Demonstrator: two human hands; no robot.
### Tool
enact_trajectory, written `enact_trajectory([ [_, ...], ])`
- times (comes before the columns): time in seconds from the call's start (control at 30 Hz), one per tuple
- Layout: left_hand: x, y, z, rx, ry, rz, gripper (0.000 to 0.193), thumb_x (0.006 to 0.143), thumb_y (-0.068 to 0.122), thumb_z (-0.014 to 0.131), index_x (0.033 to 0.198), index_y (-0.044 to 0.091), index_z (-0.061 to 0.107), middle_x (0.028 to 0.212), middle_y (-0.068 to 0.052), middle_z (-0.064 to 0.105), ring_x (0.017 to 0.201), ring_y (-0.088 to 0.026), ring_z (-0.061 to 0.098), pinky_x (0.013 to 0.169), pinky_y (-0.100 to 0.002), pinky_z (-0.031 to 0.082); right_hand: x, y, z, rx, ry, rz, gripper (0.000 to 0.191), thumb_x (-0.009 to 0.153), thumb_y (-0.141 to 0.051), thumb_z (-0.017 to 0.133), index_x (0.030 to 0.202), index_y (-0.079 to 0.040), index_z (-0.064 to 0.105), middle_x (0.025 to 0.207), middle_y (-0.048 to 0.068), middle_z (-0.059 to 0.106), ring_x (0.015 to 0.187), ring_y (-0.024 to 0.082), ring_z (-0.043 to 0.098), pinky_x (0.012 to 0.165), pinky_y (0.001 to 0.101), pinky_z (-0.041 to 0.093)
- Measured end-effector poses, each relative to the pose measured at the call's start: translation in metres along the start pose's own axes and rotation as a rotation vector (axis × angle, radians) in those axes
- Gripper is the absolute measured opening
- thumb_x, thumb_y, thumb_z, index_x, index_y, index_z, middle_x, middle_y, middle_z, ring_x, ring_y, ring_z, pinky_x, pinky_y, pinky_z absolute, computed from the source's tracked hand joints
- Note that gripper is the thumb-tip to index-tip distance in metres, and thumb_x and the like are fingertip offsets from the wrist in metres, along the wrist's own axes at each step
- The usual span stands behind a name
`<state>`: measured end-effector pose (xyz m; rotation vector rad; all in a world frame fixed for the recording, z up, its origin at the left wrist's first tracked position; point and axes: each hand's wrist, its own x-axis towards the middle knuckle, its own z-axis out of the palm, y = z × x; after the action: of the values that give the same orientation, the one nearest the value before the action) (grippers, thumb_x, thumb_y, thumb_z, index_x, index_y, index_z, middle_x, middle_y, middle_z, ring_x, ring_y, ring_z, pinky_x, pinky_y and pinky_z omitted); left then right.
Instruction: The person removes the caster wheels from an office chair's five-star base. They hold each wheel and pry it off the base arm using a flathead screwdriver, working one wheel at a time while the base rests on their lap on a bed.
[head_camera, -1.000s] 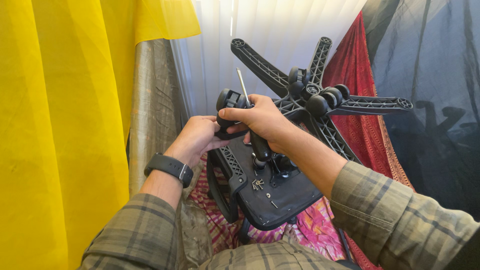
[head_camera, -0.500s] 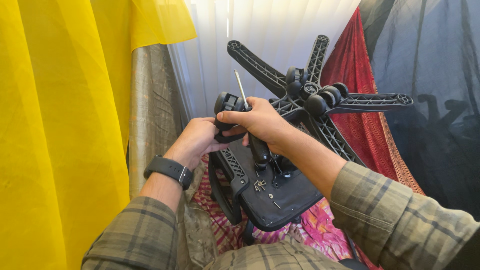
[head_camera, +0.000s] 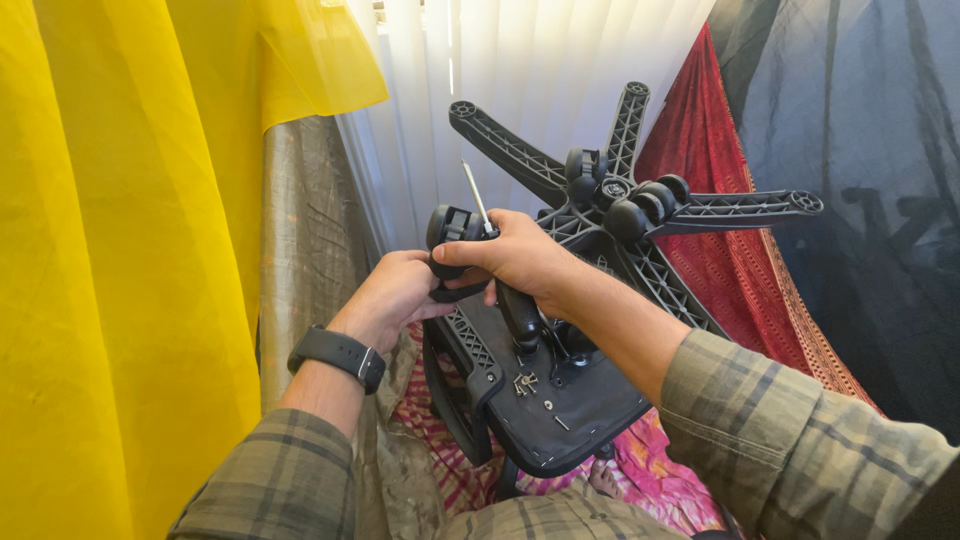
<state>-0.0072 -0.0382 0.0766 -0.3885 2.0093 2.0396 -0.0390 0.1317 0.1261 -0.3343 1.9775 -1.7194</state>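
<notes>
Your right hand (head_camera: 515, 255) is closed around a thin metal tool shaft (head_camera: 474, 197), its bright tip poking up past your knuckles, while the fingers also press on a black caster wheel (head_camera: 450, 228). Your left hand (head_camera: 392, 292), with a dark watch (head_camera: 338, 356) on the wrist, is cupped shut under the same wheel, at the end of one arm of the black star base (head_camera: 600, 200). Compared with a second ago, both hands and the wheel sit in almost the same spot; only the view has drifted a little, so the grip looks unchanged and the wheel is still seated on its arm. The upturned chair seat (head_camera: 560, 405) rests near your lap, with small loose screws (head_camera: 525, 382) lying on its underside near the middle.
</notes>
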Motion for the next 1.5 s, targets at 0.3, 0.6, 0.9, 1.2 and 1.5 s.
enact_trajectory([
  [0.3,0.006,0.001,0.002,-0.014,0.002,-0.034,0.028,0.1,0.009,0.045,0.116,-0.002,0.065,0.116,-0.013,0.071,0.111,-0.025,0.071,0.1,-0.045,0.059,0.0,0.003,-0.004,-0.043,-0.028,-0.003,0.04,0.078,-0.024,0.083,0.108,-0.002,0.066,0.093,0.01,0.077,0.079,0.016,0.074,0.044,0.025,0.047],
  [0.6,0.006,0.004,-0.002,-0.065,-0.078,-0.05,0.03,0.097,0.003,0.044,0.12,-0.001,0.063,0.122,-0.013,0.07,0.117,-0.026,0.068,0.103,-0.046,0.056,0.004,0.001,-0.006,-0.045,-0.016,0.047,0.041,0.077,-0.021,0.083,0.11,-0.002,0.067,0.095,0.011,0.076,0.081,0.018,0.075,0.044,0.0271,0.048],
  [0.9,-0.008,0.008,-0.001,-0.078,-0.075,-0.015,0.038,0.092,-0.001,0.046,0.126,0.003,0.061,0.127,-0.013,0.067,0.12,-0.028,0.066,0.103,-0.048,0.054,0.009,-0.006,-0.006,-0.078,0.003,0.109,0.046,0.081,-0.014,0.081,0.119,-0.001,0.059,0.092,0.013,0.073,0.08,0.02,0.074,0.045,0.0298,0.046],
  [1.2,-0.017,0.013,-0.005,-0.109,-0.096,-0.014,0.038,0.088,0.003,0.055,0.124,0.005,0.064,0.121,-0.012,0.07,0.111,-0.024,0.068,0.096,-0.044,0.057,0.017,-0.005,-0.011,-0.045,-0.115,0.15,0.035,0.084,-0.016,0.074,0.115,-0.001,0.069,0.09,0.01,0.071,0.077,0.016,0.068,0.043,0.0286,0.046],
  [1.5,-0.025,0.019,0.002,-0.055,-0.09,0.009,0.033,0.083,0.018,0.071,0.115,0.01,0.069,0.109,-0.003,0.076,0.108,-0.017,0.071,0.097,-0.047,0.054,0.014,-0.003,-0.01,-0.074,-0.053,0.219,0.029,0.083,-0.023,0.076,0.1,0.001,0.076,0.085,0.009,0.07,0.075,0.017,0.068,0.044,0.0293,0.049],
])
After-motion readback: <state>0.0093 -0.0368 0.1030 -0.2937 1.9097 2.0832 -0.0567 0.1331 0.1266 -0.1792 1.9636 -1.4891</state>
